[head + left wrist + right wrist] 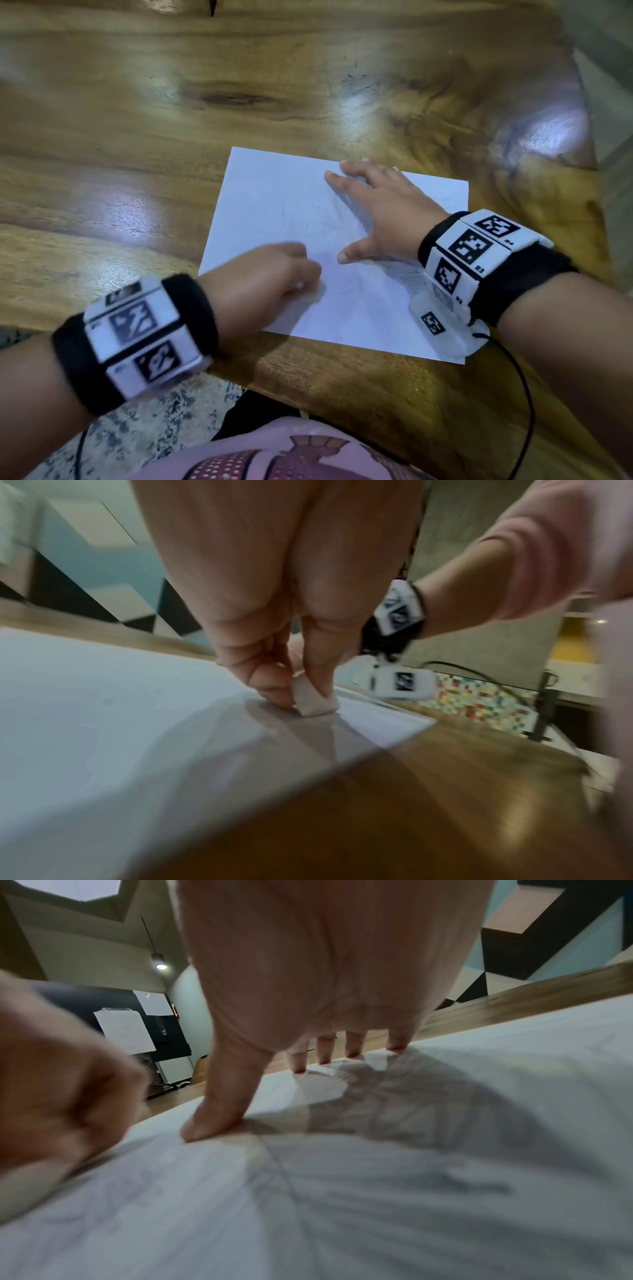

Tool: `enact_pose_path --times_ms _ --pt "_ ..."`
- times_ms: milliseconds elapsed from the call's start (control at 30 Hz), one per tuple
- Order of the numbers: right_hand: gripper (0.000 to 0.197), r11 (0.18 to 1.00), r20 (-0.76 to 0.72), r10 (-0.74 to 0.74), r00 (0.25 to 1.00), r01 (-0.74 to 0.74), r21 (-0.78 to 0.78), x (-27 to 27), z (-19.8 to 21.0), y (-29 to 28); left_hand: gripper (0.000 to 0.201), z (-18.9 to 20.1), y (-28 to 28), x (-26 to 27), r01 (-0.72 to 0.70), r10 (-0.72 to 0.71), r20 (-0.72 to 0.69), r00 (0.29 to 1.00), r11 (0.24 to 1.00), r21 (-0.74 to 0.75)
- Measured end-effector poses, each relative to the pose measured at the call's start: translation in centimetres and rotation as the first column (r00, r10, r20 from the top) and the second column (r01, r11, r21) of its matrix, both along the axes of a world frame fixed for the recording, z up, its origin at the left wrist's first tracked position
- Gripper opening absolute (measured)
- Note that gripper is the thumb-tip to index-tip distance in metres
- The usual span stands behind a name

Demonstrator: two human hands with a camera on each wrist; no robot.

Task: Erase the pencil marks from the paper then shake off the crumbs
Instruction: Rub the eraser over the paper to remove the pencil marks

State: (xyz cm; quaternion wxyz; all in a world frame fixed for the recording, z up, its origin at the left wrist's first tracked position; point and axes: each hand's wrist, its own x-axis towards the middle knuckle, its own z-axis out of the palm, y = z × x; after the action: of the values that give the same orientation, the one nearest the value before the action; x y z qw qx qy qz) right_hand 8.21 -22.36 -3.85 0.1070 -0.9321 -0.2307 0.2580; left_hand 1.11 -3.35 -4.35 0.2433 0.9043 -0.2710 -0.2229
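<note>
A white sheet of paper (pixel 281 202) lies on the wooden table (pixel 137 137), with faint pencil marks (pixel 325 229) near its middle. My left hand (pixel 270 277) is blurred at the sheet's near left part. In the left wrist view it pinches a small white eraser (pixel 313 699) between thumb and fingers, the eraser's end touching the paper (pixel 103 723). My right hand (pixel 376 212) lies flat on the sheet's right half, fingers spread and straight. In the right wrist view its thumb (pixel 219 1112) and fingertips (pixel 323 1053) press the paper (pixel 445 1204), where grey pencil lines show.
The table's near edge (pixel 342 383) runs just below the sheet, with speckled floor (pixel 164 411) and my pink clothing (pixel 274 455) beneath it. A black cable (pixel 524 394) hangs from the right wristband. Bare wood stretches to the left and behind the paper.
</note>
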Motion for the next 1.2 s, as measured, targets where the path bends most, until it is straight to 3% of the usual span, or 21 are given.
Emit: enact_pose_path --times_ms 100,167,267,467,633,800,867,1000,1133,1200 --pt "0.108 1.0 0.006 0.007 1.0 -0.007 -0.004 0.0 0.0 0.0 0.013 0.0 0.3 -0.7 0.049 -0.048 -0.053 0.997 0.999 0.008" --pt "0.108 1.0 0.01 0.009 1.0 -0.008 -0.005 0.0 -0.1 0.1 0.008 -0.1 0.4 0.9 -0.022 0.022 0.029 0.999 1.0 -0.006" --pt "0.108 1.0 0.01 0.008 1.0 -0.008 -0.004 0.0 0.0 0.0 0.016 -0.4 1.1 2.2 -0.136 0.136 0.125 0.983 0.991 -0.005" --pt "0.108 1.0 0.016 0.019 1.0 -0.018 -0.013 0.0 -0.1 0.0 0.022 -0.1 1.3 -0.4 0.004 -0.003 -0.058 0.998 1.0 0.019" --pt "0.108 1.0 0.014 0.014 1.0 -0.014 -0.005 0.0 0.0 0.1 0.009 -0.4 -0.6 1.8 -0.102 0.106 0.08 0.991 0.994 -0.046" --pt "0.108 1.0 0.014 0.017 1.0 -0.017 -0.013 0.0 0.0 0.1 0.012 0.0 -0.5 -1.3 0.092 -0.094 -0.093 0.991 0.995 -0.031" --pt "0.107 1.0 0.017 0.02 1.0 -0.02 -0.01 0.0 0.0 0.0 0.011 0.3 -0.7 -0.1 0.053 -0.056 -0.064 0.996 0.998 -0.042" --pt "0.107 1.0 0.024 0.019 1.0 -0.019 0.0 0.0 -0.1 0.0 0.006 0.1 -1.0 3.3 -0.143 0.143 0.124 0.982 0.99 -0.01" --pt "0.107 1.0 0.023 0.023 0.999 -0.023 0.003 0.0 -0.1 -0.1 0.028 0.4 -0.8 0.4 0.046 -0.046 -0.009 0.999 0.999 0.006" --pt "0.107 1.0 0.021 0.025 0.999 -0.025 0.004 0.0 -0.2 -0.2 0.024 0.3 -0.5 -0.8 0.095 -0.093 -0.049 0.994 0.994 0.06"
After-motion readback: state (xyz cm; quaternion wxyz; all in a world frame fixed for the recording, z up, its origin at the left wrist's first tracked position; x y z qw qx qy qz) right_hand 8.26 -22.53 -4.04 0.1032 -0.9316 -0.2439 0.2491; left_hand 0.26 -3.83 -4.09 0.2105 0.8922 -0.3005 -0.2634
